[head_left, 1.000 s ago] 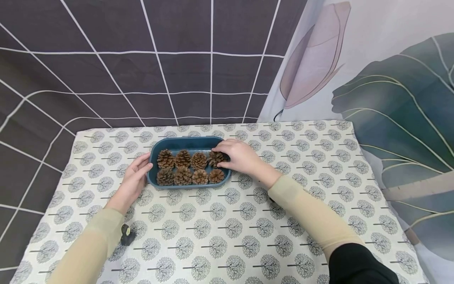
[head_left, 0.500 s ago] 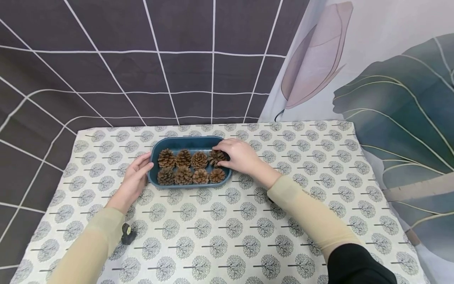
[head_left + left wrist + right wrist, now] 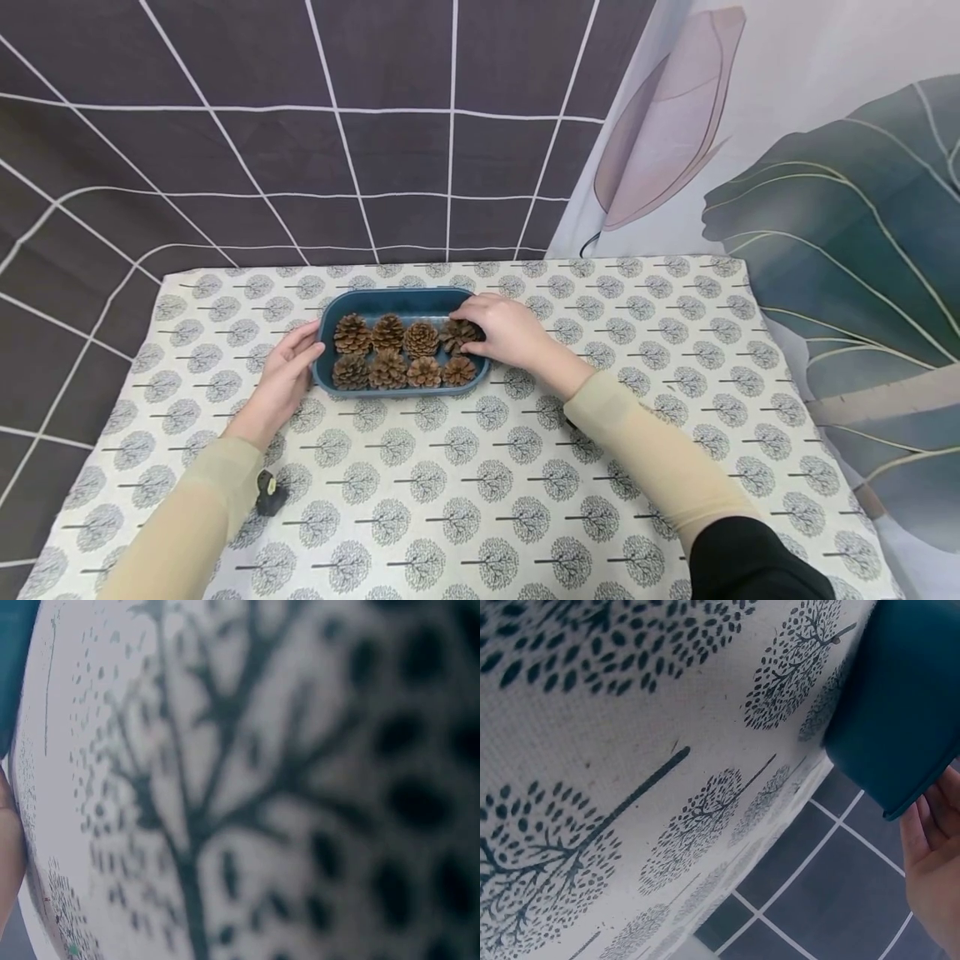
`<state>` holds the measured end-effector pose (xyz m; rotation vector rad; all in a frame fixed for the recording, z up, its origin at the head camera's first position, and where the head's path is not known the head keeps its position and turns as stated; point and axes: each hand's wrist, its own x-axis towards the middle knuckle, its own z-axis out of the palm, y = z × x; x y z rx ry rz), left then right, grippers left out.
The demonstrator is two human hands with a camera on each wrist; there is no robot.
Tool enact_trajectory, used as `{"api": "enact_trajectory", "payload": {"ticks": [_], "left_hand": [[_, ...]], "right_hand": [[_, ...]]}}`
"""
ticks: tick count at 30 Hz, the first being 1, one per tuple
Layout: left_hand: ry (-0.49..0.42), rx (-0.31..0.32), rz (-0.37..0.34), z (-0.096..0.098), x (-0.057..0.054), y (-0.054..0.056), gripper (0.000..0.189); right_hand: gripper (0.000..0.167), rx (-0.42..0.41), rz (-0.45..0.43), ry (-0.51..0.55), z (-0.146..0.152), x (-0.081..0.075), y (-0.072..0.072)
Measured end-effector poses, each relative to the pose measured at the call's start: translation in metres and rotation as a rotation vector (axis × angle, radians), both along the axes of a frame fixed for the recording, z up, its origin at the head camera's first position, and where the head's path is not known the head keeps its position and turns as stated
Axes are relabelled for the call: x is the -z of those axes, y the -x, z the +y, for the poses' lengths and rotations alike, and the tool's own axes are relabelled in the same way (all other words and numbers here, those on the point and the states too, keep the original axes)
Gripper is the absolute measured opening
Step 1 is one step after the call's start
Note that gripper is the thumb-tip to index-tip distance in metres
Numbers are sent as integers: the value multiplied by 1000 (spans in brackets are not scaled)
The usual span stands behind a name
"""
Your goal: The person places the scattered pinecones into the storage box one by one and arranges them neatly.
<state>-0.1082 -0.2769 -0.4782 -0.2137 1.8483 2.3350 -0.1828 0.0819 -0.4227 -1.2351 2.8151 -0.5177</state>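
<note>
A blue oblong tray (image 3: 403,397) stands on the cloth, with two rows of brown pine cones (image 3: 387,333) in it. My right hand (image 3: 506,329) reaches over the tray's right end. Its thumb and fingers pinch the rightmost pine cone (image 3: 455,336) of the back row, part of which the hand hides. At the opposite end, the fairly straight fingers of my left hand (image 3: 285,367) touch the outer wall, the thumb at the rim. The right wrist view has the tray's outer side (image 3: 900,697) with the right hand (image 3: 934,862) at its rim. Only a sliver of the left hand (image 3: 9,851) enters the left wrist view.
A white cloth (image 3: 495,483) printed with grey trees covers the table. Behind it hangs a dark sheet (image 3: 390,158) with white grid lines, and on the right a leaf-patterned curtain (image 3: 840,217). A small black object (image 3: 271,493) sits by the left wrist.
Hands, tray and pine cones keep nearly the same places; only a slight shift of the head view shows.
</note>
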Motion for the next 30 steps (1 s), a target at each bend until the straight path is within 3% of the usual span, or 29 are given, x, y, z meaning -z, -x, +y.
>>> {"api": "enact_trajectory", "payload": {"ticks": [8,22,30], "left_hand": [[25,6,-25,-1,0,-1,37],[-12,15,12,-3,4,-3,37],[33,112,-26,-10,-8,-1,43]], "right_hand": [[52,-3,0,-11,0,2,0],[56,17,-32,15,2,3,-3],[60,96,-142,152,13,-3,-6]]}}
